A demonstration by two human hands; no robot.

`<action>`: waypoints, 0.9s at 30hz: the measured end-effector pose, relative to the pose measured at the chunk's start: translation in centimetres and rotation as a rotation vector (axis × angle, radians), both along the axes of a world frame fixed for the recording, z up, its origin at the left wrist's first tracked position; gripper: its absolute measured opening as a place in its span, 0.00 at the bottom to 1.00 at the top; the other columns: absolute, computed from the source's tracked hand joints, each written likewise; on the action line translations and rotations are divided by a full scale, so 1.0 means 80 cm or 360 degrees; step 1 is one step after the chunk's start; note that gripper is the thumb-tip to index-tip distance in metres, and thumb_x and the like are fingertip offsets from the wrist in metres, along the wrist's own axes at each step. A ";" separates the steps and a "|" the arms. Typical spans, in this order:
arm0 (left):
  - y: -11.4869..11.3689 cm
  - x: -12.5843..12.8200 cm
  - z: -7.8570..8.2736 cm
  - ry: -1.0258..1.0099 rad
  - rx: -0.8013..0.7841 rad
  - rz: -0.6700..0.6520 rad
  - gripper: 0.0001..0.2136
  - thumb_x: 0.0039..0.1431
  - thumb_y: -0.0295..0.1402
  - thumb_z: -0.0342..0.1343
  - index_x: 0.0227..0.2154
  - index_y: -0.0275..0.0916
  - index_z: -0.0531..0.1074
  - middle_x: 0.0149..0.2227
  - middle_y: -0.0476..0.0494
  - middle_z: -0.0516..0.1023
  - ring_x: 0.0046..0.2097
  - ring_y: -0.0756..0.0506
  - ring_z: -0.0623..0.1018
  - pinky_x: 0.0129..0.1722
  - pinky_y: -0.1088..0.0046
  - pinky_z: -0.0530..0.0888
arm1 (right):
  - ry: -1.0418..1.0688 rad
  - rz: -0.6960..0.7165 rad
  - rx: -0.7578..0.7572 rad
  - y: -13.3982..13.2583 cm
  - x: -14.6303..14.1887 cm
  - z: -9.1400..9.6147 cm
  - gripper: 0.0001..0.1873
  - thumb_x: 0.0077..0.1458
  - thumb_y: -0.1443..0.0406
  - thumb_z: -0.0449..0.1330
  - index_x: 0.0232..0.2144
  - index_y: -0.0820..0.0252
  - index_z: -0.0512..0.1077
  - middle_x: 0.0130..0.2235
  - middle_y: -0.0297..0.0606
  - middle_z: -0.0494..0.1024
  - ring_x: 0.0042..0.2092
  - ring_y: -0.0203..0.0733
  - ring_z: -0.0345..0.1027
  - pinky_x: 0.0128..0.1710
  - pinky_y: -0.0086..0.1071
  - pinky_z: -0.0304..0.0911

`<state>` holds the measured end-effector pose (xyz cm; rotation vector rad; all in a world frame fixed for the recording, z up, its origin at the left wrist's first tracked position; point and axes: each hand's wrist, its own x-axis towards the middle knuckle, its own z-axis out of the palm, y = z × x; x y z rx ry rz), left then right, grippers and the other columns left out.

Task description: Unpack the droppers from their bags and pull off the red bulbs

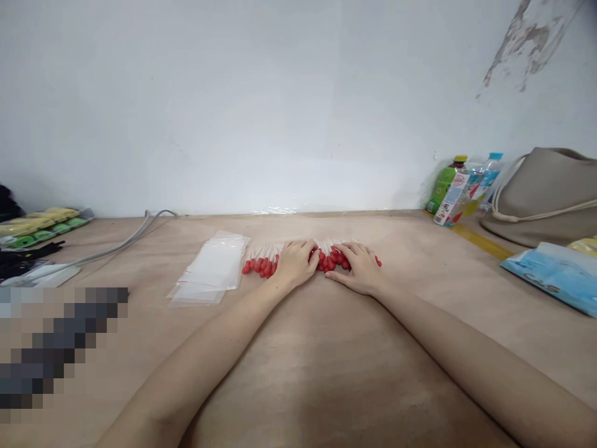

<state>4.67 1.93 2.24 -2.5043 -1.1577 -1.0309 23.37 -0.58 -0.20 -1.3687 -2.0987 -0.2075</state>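
A row of thin clear pieces with rounded red ends (264,267) lies on the wooden table, the red ends towards me. Over the middle of the row is my left hand (296,261), fingers bent and thumb drawn close to them, with red ends showing between. My right hand (359,266) rests on the right part of the row, its fingers spread and its thumb apart on the near side. Some of the red ends are hidden under both hands. Left of the row lies a loose stack of clear plastic bags (212,267).
A grey cable (116,244) and packs of green and yellow items (41,227) lie at left. At right stand drink bottles (448,183) and a beige drawstring bag (545,193), with a blue packet (555,274) nearer. A white wall (289,112) bounds the table's back.
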 end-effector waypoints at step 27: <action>-0.073 -0.091 -0.005 -0.0097 -0.0341 -0.0395 0.10 0.59 0.28 0.45 0.43 0.40 0.66 0.41 0.48 0.75 0.41 0.50 0.75 0.42 0.74 0.72 | -0.0087 0.0413 0.0324 -0.038 -0.043 0.003 0.16 0.56 0.56 0.52 0.42 0.57 0.70 0.36 0.39 0.73 0.40 0.41 0.61 0.43 0.39 0.48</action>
